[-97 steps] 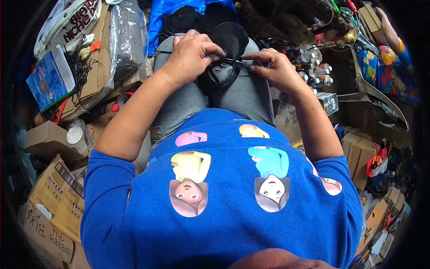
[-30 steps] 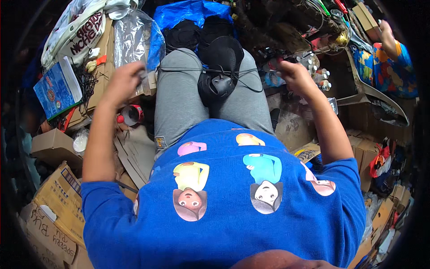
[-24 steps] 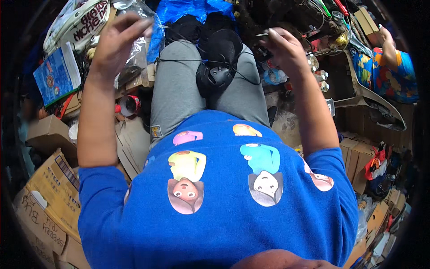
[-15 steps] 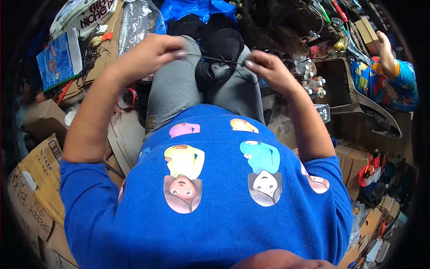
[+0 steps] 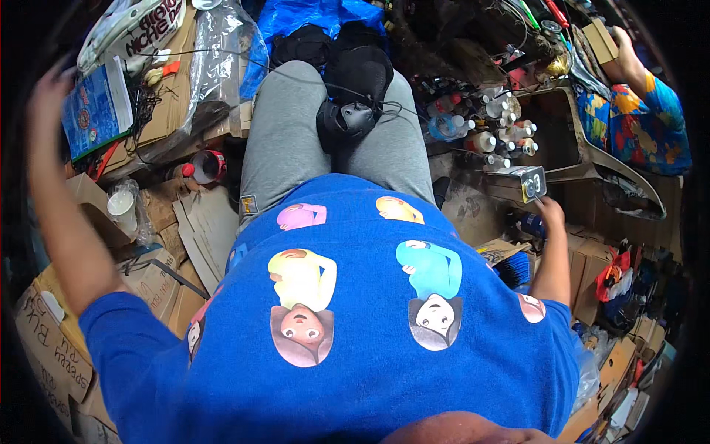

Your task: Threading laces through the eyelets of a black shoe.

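The person sits with grey-trousered legs (image 5: 296, 140) stretched toward the far side, and a black shoe (image 5: 353, 111) rests on the lap between the thighs, sole side partly up. A thin dark thread (image 5: 244, 65) runs from the shoe out to the far left, over the clutter, toward the raised left hand (image 5: 46, 92). That hand is lifted high at the left edge, blurred and half lost in the dark rim — whether its fingers pinch the thread or stay loose cannot be told.

The right hand (image 5: 549, 211) is down at the right side, well apart from the shoe, its fingers curled just beneath a small grey box (image 5: 529, 183) — touching or only just beside it is unclear, so no grip can be told.

On the left lie flattened cardboard (image 5: 200, 222), a blue book (image 5: 96, 111), a clear plastic bag (image 5: 214, 59) and a red-and-black roll (image 5: 209, 164). To the far right of the legs stands a cluster of small bottles (image 5: 481, 133). At the far right edge another person in a bright patterned sleeve (image 5: 643, 126) leans over a workbench.
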Motion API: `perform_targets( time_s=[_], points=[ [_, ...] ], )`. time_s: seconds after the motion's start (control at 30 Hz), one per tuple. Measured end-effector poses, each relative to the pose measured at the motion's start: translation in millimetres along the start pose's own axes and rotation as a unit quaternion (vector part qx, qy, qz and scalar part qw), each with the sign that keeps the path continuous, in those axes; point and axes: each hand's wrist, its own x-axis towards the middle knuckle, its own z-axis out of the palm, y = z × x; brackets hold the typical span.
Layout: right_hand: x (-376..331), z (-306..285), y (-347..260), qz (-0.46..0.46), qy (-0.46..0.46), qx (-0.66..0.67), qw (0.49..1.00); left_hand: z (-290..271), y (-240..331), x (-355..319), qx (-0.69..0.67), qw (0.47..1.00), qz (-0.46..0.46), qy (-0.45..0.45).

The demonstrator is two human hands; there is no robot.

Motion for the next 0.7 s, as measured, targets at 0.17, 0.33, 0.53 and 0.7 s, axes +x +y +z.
perform_targets(
  time_s=[0.17,0.33,0.53,0.7],
  points=[
    [-21,-21,-242,-0.321,-0.031,0.516,0.794,148,171,-109,-0.427,0.793,0.401,-0.169],
    [-77,-84,-350,-0.384,0.014,0.489,0.783,142,235,-148,-0.380,0.795,0.360,-0.307],
    [-41,-78,-307,-0.371,0.086,0.364,0.850,152,155,-118,-0.466,0.779,0.138,-0.397],
    [-23,-65,-275,-0.291,0.069,0.363,0.883,152,162,-113,-0.415,0.849,0.151,-0.289]
  ],
)
